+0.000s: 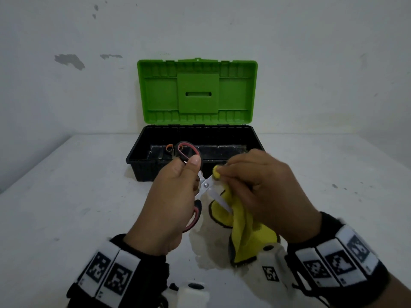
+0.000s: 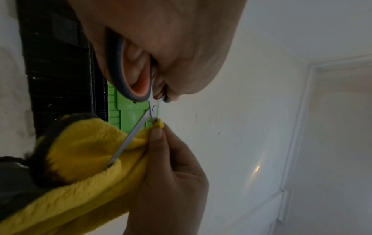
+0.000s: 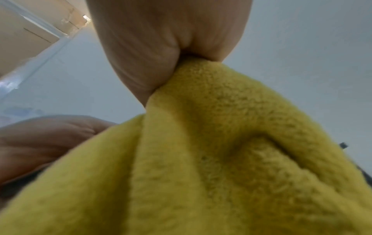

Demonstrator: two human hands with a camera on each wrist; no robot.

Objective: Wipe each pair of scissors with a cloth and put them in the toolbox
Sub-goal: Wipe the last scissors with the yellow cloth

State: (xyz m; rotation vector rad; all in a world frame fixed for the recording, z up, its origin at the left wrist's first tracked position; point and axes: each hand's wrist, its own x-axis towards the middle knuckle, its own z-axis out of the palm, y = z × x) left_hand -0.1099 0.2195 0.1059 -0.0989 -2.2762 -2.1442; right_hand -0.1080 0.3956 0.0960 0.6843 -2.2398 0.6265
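A flat white table (image 1: 66, 196), its surface scuffed and speckled with small grey marks, is running back to a pale wall. Sitting directly on it near the far edge is an open plastic toolbox (image 1: 142, 172) with a black ribbed base and a bright green lid standing upright. Nearer the front edge, a lighter, uneven patch (image 1: 213, 247) is showing on the tabletop.
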